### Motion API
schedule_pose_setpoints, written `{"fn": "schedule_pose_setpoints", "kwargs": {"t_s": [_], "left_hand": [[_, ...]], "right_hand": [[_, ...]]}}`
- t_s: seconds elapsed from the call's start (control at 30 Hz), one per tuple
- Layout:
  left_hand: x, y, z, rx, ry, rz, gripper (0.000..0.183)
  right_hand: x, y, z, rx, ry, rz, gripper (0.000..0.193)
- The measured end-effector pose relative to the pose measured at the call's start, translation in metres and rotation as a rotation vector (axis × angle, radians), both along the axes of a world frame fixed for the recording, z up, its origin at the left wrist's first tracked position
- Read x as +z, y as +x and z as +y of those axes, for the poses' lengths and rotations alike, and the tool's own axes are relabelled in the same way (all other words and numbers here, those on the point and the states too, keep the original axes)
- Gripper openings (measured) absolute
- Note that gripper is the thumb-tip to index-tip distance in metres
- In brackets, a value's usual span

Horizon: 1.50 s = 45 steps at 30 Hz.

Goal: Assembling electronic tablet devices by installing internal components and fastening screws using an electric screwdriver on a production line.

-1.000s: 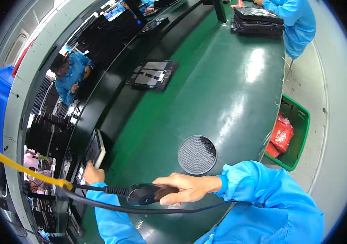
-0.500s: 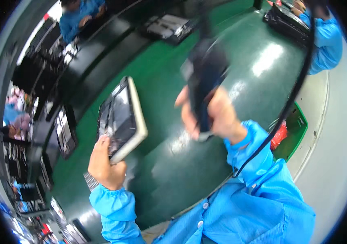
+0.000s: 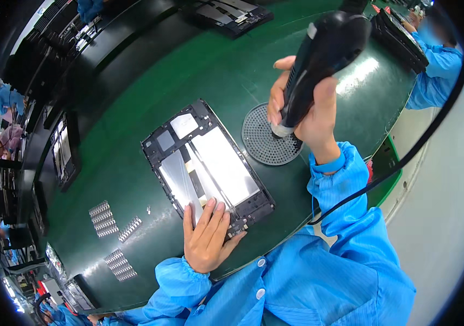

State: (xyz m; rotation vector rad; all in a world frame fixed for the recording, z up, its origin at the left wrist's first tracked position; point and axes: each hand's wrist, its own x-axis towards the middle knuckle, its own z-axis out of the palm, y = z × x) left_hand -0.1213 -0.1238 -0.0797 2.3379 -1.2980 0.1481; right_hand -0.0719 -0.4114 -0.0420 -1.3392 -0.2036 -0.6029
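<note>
A tablet-like device with its inside exposed [image 3: 223,163] lies flat on the green table, silver panels and a black frame facing up. My left hand [image 3: 206,239] rests on its near end, fingers stretched out over the silver panel. In my right hand [image 3: 319,111] is a black corded electric screwdriver [image 3: 324,60], gripped with the fingers wrapped round it. The screwdriver's lower end is over a round grey perforated screw tray [image 3: 264,149] right of the device; whether its tip touches the tray I cannot tell.
Several sheets of small metal parts [image 3: 103,219] lie at the left. Another opened device [image 3: 234,15] sits at the far side, and black units [image 3: 397,38] stand by a co-worker [image 3: 441,68] at far right. A black cable [image 3: 406,157] runs past my right arm beside a green bin [image 3: 387,174].
The device, tilted up in my left hand before, now lies flat with its inside up. My left hand has moved right onto it. The right hand has carried the screwdriver up and right.
</note>
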Motion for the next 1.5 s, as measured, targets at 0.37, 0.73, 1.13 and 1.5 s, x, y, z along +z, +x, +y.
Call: {"fn": "schedule_pose_setpoints", "kwargs": {"t_s": [0.37, 0.73, 1.13, 1.5], "left_hand": [[0.009, 0.014, -0.012, -0.065, -0.085, 0.014, 0.039], [0.018, 0.028, 0.010, 0.145, -0.407, 0.182, 0.018], [0.011, 0.036, 0.013, 0.312, -0.443, 0.175, 0.017], [0.010, 0.038, 0.014, 0.352, -0.496, 0.244, 0.017]], "right_hand": [[-0.008, -0.005, 0.014, 0.081, 0.143, -0.095, 0.070], [-0.007, -0.004, 0.014, 0.011, -0.035, 0.015, 0.085], [-0.003, -0.004, 0.013, 0.014, -0.055, 0.017, 0.086], [-0.009, -0.004, 0.012, 0.134, 0.068, -0.109, 0.050]]}}
